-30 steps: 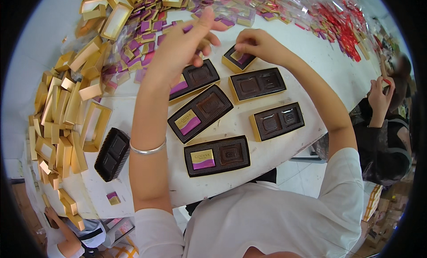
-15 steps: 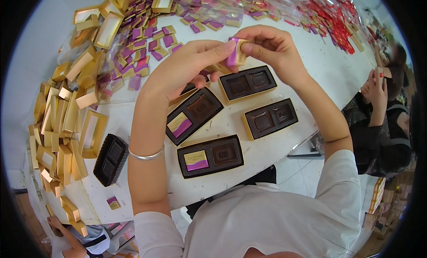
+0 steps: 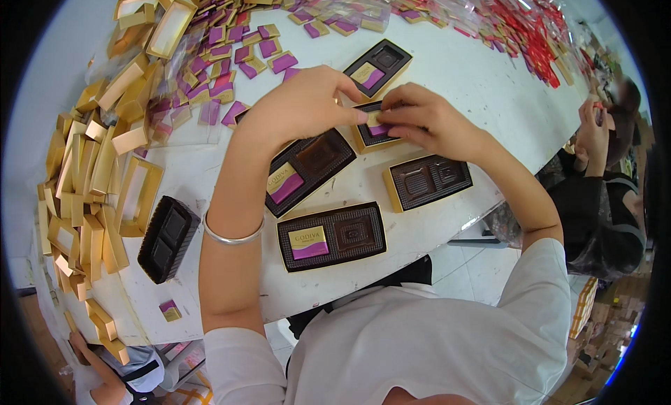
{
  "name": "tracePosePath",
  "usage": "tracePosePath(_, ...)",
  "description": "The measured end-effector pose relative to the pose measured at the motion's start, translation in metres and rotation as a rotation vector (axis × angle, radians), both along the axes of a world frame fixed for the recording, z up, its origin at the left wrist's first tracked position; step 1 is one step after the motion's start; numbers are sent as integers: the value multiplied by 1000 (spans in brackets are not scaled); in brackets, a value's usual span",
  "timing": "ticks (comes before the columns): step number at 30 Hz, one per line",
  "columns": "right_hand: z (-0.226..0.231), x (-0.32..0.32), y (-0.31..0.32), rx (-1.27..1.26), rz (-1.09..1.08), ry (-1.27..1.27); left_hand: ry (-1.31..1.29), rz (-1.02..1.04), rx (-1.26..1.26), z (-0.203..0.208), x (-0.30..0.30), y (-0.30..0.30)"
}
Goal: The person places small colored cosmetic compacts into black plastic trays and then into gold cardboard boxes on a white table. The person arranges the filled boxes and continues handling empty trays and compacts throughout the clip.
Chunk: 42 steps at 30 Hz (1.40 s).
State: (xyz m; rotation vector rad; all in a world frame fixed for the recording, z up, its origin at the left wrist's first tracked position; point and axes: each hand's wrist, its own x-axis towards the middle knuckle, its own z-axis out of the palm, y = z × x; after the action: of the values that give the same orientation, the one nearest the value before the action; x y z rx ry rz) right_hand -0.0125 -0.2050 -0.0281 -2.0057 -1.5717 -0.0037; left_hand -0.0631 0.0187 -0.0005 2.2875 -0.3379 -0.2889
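Note:
My right hand (image 3: 430, 120) pinches a gold-and-purple wrapped chocolate (image 3: 374, 120) against the dark tray of a gold box (image 3: 363, 143). My left hand (image 3: 311, 101) reaches its thumb to that chocolate's left edge; its other fingers curl below, mostly hidden, so what they hold, if anything, cannot be seen. Beyond my hands, a tilted box (image 3: 397, 57) has one wrapped chocolate in it. Nearer me, a box (image 3: 323, 153) and a front box (image 3: 358, 236) each hold one chocolate in the left compartment. The right box (image 3: 432, 181) has two bare compartments.
At the left lie piled gold boxes (image 3: 136, 195), a loose black tray (image 3: 168, 239) and a single chocolate (image 3: 170, 310). Many wrapped chocolates (image 3: 269, 47) spread across the far side beside red packaging (image 3: 542, 45). Another person (image 3: 597, 209) is at the right; someone else's arm (image 3: 98, 366) shows at lower left.
Both hands have come down and nearer with the chocolate, from above the table to the middle box. The far box with one chocolate, hidden before, now shows.

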Motion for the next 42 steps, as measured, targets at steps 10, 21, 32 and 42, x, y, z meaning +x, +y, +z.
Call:
tracePosePath(10, 11, 7, 21, -329, -207, 668, 47, 137, -163, 3, 0, -4)
tracePosePath(21, 43, -30, 29, 489, -198, -316, 419, 48, -1223, 12, -4, -20)
tracePosePath(32, 34, -52, -41, -39, 34, 64, -71, 86, -185, 4, -9, -31)
tracePosePath(42, 6, -65, -33, -86, -113, 334, -308, 77, 565, -32, -15, -37)
